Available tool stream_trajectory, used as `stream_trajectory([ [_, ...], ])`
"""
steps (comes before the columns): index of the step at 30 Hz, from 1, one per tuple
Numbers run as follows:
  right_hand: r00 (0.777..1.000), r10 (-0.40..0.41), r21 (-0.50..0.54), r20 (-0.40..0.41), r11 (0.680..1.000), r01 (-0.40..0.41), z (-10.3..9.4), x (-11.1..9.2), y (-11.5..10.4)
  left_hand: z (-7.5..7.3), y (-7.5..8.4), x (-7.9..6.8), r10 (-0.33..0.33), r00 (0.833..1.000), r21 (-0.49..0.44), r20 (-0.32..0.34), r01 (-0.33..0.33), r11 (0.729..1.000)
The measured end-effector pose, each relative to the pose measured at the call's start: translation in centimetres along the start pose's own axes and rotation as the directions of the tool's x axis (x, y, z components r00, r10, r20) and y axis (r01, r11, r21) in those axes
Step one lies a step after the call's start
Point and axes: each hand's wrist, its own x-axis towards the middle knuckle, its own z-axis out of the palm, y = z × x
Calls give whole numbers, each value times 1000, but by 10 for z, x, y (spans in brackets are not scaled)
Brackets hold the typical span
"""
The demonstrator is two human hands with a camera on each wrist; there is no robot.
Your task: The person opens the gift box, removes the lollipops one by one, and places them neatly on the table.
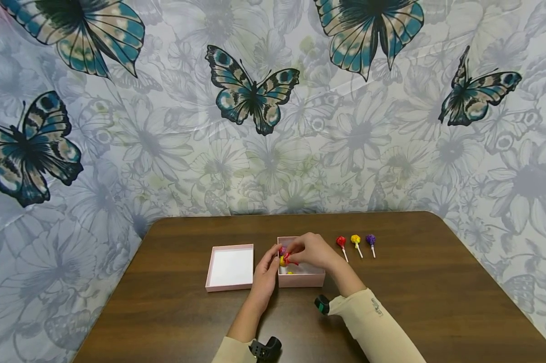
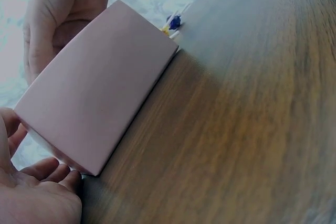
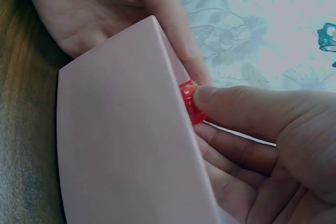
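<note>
An open pink box (image 1: 301, 280) stands near the middle of the table, with purple, red and yellow lollipops inside. My left hand (image 1: 265, 272) grips the box at its left side, fingers along the outer wall and one finger over the rim, as the right wrist view shows. Over the box's opening, my right hand (image 1: 312, 250) pinches a red lollipop (image 3: 192, 102) between thumb and fingers; its stick is hidden. A yellow lollipop (image 1: 283, 261) shows just beside those fingertips. The front wall of the box hides its contents in both wrist views.
Left of the box lies its pink lid (image 1: 230, 268), white inside facing up. To the right, a red lollipop (image 1: 341, 241), a yellow lollipop (image 1: 356, 239) and a purple lollipop (image 1: 370, 239) lie in a row on the brown table (image 1: 418, 302). A butterfly-patterned cloth hangs behind.
</note>
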Motion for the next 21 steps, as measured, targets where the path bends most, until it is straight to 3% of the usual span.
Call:
stream_trajectory([
  [10, 986, 73, 63, -149, 996, -64, -11, -10, 1, 1, -1, 0, -8, 1000, 19, -24, 9, 1000],
  [21, 969, 102, 136, -226, 988, -72, -23, -18, -2, 1, -2, 1, -10, 1000, 24, -25, 10, 1000],
])
